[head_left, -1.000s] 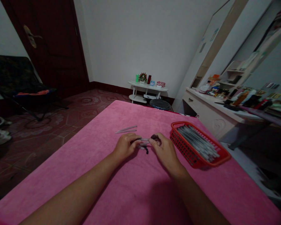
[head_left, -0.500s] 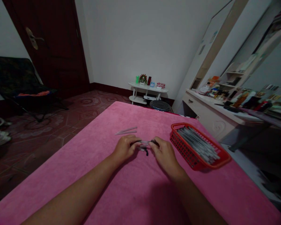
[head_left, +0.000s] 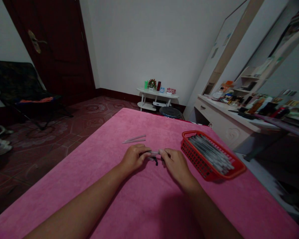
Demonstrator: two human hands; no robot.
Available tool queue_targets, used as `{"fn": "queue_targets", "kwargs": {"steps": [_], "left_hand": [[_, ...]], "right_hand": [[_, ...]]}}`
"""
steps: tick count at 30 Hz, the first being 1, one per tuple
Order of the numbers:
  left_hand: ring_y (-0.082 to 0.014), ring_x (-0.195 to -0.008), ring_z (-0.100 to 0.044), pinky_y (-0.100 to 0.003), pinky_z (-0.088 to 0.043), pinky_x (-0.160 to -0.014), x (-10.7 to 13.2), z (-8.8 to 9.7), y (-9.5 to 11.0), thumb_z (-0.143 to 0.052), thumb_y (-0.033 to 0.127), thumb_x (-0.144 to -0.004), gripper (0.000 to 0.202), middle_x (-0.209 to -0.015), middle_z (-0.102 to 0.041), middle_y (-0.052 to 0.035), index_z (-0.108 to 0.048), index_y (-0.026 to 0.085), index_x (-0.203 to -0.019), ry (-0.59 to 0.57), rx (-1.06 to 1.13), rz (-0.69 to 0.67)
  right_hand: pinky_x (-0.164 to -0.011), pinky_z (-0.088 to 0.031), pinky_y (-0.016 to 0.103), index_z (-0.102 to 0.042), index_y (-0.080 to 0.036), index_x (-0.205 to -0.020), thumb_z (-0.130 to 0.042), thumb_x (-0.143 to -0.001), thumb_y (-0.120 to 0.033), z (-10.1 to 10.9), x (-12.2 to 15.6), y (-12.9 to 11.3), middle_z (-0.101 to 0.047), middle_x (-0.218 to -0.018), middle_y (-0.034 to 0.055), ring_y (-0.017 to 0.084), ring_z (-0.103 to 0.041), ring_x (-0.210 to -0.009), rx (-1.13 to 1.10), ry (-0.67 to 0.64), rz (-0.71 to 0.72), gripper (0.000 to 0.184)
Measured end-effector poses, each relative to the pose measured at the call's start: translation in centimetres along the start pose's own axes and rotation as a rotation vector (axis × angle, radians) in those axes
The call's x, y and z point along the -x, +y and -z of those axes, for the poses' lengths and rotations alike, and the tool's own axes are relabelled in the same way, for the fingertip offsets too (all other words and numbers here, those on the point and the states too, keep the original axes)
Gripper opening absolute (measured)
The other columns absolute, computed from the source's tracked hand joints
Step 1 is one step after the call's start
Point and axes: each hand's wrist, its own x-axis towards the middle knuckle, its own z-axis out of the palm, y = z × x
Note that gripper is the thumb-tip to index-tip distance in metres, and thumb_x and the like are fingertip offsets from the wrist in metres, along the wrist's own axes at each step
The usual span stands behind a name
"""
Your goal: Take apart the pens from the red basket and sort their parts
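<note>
Both my hands meet over the middle of a pink cloth-covered table (head_left: 139, 205). My left hand (head_left: 134, 157) and my right hand (head_left: 173, 162) are closed on the two ends of a thin grey pen (head_left: 153, 153) held between them. A small dark piece (head_left: 155, 161) lies or hangs just below the pen. Two pale grey pen parts (head_left: 134, 139) lie on the cloth beyond my left hand. To my right stands a red mesh basket (head_left: 203, 166) filled with several grey pens (head_left: 211, 152).
A dressing table (head_left: 229, 122) with bottles stands at the right, beside a leaning mirror (head_left: 229, 46). Beyond the table's far edge are a round stool (head_left: 171, 111) and a low white shelf (head_left: 156, 96). A dark door (head_left: 52, 46) and folding chair (head_left: 20, 89) are at the left.
My hands have drawn slightly closer together on the pen and my right hand's fingers have closed tighter; the dark end seen in that hand is now hidden.
</note>
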Motion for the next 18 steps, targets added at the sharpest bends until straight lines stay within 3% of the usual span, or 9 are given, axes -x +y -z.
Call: {"fn": "queue_targets", "kwargs": {"steps": [3, 8, 13, 18], "left_hand": [[-0.0148, -0.064, -0.056, -0.026, -0.040, -0.061, -0.04, 0.13, 0.04, -0.051, 0.033, -0.091, 0.027, -0.069, -0.063, -0.0036, -0.072, 0.018, -0.084, 0.003, 0.000, 0.019], [-0.0144, -0.063, -0.055, -0.025, -0.039, -0.061, -0.08, 0.26, 0.35, -0.049, 0.034, -0.092, 0.029, -0.067, -0.061, -0.0032, -0.072, 0.018, -0.081, -0.025, -0.026, -0.016], [-0.0145, -0.064, -0.055, -0.025, -0.039, -0.060, -0.05, 0.27, 0.46, -0.049, 0.033, -0.092, 0.028, -0.067, -0.061, -0.0028, -0.071, 0.018, -0.081, -0.021, -0.013, 0.008], [-0.0143, -0.065, -0.056, -0.025, -0.039, -0.061, -0.01, 0.17, 0.21, -0.049, 0.034, -0.092, 0.029, -0.069, -0.062, -0.0033, -0.071, 0.018, -0.083, -0.041, -0.022, -0.034]], "right_hand": [[-0.054, -0.034, 0.022, -0.062, -0.020, -0.071, -0.054, -0.085, -0.036, 0.03, -0.05, 0.03, -0.064, -0.066, 0.0010, 0.015, -0.055, -0.059, -0.021, 0.032, 0.039, 0.022], [-0.052, -0.032, 0.023, -0.057, -0.020, -0.059, -0.042, -0.091, -0.036, 0.05, 0.08, -0.02, -0.059, -0.056, 0.0015, 0.014, -0.053, -0.054, -0.009, -0.024, 0.024, 0.039], [-0.054, -0.034, 0.023, -0.061, -0.020, -0.070, -0.055, -0.083, -0.033, 0.08, 0.04, 0.00, -0.062, -0.064, 0.0002, 0.014, -0.054, -0.058, -0.019, 0.015, 0.038, 0.019], [-0.050, -0.033, 0.022, -0.056, -0.020, -0.060, -0.052, -0.082, -0.031, -0.18, 0.04, 0.25, -0.054, -0.055, -0.0017, 0.012, -0.050, -0.053, -0.117, -0.010, 0.009, 0.025]]}}
